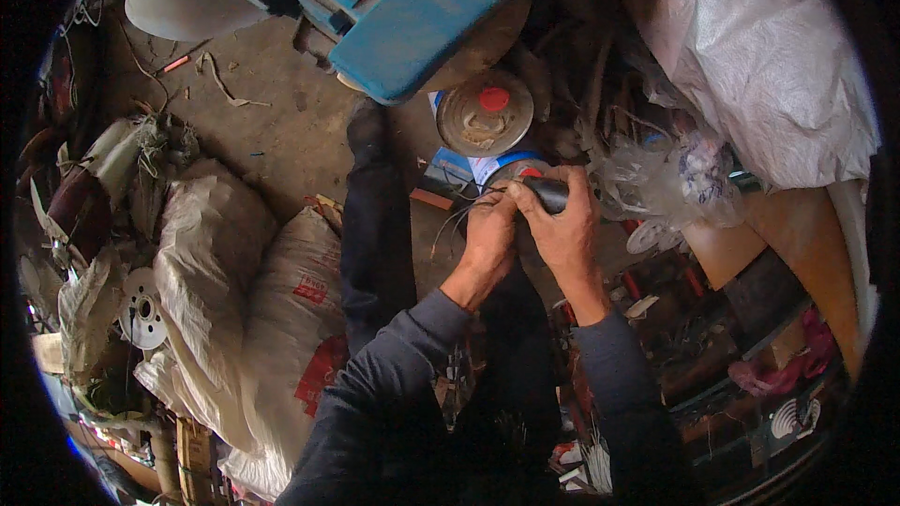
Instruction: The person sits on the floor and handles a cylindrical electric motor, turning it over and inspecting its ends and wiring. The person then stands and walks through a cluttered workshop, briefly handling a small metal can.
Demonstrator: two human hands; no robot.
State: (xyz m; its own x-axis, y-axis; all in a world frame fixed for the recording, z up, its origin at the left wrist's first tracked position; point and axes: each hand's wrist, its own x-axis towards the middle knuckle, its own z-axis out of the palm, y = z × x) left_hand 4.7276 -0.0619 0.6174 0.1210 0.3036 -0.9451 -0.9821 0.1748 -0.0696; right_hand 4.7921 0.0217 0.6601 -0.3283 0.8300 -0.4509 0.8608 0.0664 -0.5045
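Observation:
My right hand (567, 234) is wrapped round a small black cylinder (547, 193), its thumb and fingertips meeting those of the other hand. Close against it, my left hand (489, 239) is closed in a pinch on thin dark wires (457, 215), whose loose ends splay out to the left. Where the wires join the cylinder is hidden by my fingers. Just beyond my hands stands a metal can with a blue rim (518, 158), partly covered by them. Behind it is a second round metal can (462, 136) with a red cap (494, 99).
A dusty blue plastic body (403, 37) overhangs the far side. Full woven sacks (286, 295) lie at left, beside a white wheel-like disc (142, 309). At right are a large whitish sack (759, 56), clear plastic bags (647, 183) and a cluttered dark crate (661, 281).

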